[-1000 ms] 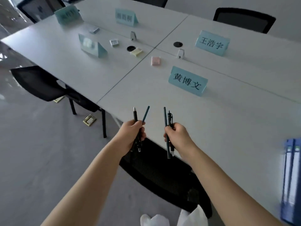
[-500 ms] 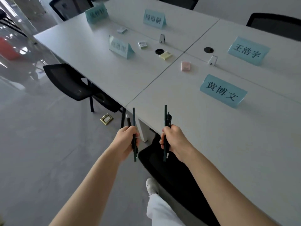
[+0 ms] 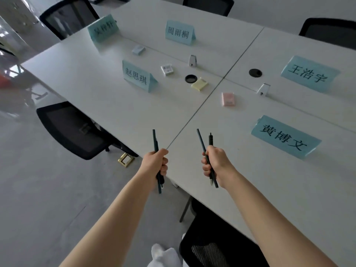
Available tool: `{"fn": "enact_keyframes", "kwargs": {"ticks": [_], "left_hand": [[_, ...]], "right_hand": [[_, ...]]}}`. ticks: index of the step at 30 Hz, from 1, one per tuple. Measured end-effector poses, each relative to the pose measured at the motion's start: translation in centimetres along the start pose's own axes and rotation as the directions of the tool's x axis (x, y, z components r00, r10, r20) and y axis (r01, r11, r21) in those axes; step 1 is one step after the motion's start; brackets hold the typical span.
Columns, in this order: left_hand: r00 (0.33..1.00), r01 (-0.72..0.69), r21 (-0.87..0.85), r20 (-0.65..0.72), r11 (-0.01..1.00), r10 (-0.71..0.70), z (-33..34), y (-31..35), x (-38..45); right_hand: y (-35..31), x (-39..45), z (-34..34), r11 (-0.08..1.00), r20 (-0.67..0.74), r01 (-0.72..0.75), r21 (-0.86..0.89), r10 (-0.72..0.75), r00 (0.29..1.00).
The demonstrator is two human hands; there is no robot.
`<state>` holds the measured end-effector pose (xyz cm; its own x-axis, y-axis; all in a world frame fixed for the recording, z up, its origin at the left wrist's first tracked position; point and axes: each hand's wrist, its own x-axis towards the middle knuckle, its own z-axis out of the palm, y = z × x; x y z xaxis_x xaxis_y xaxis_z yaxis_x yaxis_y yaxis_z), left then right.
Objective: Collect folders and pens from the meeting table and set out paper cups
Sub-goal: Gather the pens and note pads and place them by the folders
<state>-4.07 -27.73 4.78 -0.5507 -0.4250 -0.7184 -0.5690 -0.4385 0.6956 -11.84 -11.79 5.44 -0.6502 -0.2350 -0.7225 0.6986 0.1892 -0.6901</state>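
You stand at the near edge of the white surface (image 3: pixel 115 93), arms out, each fist closed round dark pens. Your left hand (image 3: pixel 155 164) grips the left pens (image 3: pixel 154 140), its fingers (image 3: pixel 163 166) wrapped tight; they look like two held close together, though the overlap makes the count uncertain. Your right hand (image 3: pixel 215 162) clasps the right pens (image 3: pixel 201 140), two of them, one slim and slanted, one thicker with a clip, both standing upright above the knuckles and poking out below the fist.

Four pale teal name cards stand on the surface. The nearest card (image 3: pixel 285 137), just right of your right hand, reads 黄博文. Beyond it the far right card (image 3: pixel 308 74) reads 王浩宇. The middle card (image 3: pixel 137 76) reads 赵思琪, and the card behind it (image 3: pixel 179 32) reads 周雨桐. A fifth card (image 3: pixel 103 28) at the far left corner is too blurred to read.

Between the cards lie small pads: a pink pad (image 3: pixel 228 99), a yellow pad (image 3: pixel 200 84) touching a black cable port (image 3: pixel 190 78), a white pad (image 3: pixel 167 69) and a pale blue pad (image 3: pixel 138 50). A second cable port (image 3: pixel 255 72) sits across the seam. Two small white clips (image 3: pixel 192 60) stand along the centre line.

Black mesh chairs (image 3: pixel 71 130) ring the surface.
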Motion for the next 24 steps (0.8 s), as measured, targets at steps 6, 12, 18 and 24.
{"fn": "enact_keyframes", "kwargs": {"ticks": [6,12,18,24], "left_hand": [[0.992,0.065,0.076,0.107,0.995,-0.073,0.2,3.9,6.9],[0.979,0.030,0.207,0.193,0.978,-0.071,-0.8,9.1,13.2],[0.978,-0.045,0.435,0.204,0.899,-0.050,-2.1,13.5,18.4],[0.979,-0.169,0.654,0.200,0.737,0.047,-0.6,17.6,23.2]], "right_hand": [[-2.8,5.3,0.8,1.000,-0.112,-0.003,0.016,0.005,0.994],[-5.0,9.2,3.9,0.999,-0.249,0.040,-0.003,-0.040,0.968],[-6.4,11.5,8.0,0.999,-0.357,0.016,0.034,-0.003,0.934],[-8.8,13.6,7.9,0.997,-0.420,-0.020,0.073,0.049,0.906]]}}
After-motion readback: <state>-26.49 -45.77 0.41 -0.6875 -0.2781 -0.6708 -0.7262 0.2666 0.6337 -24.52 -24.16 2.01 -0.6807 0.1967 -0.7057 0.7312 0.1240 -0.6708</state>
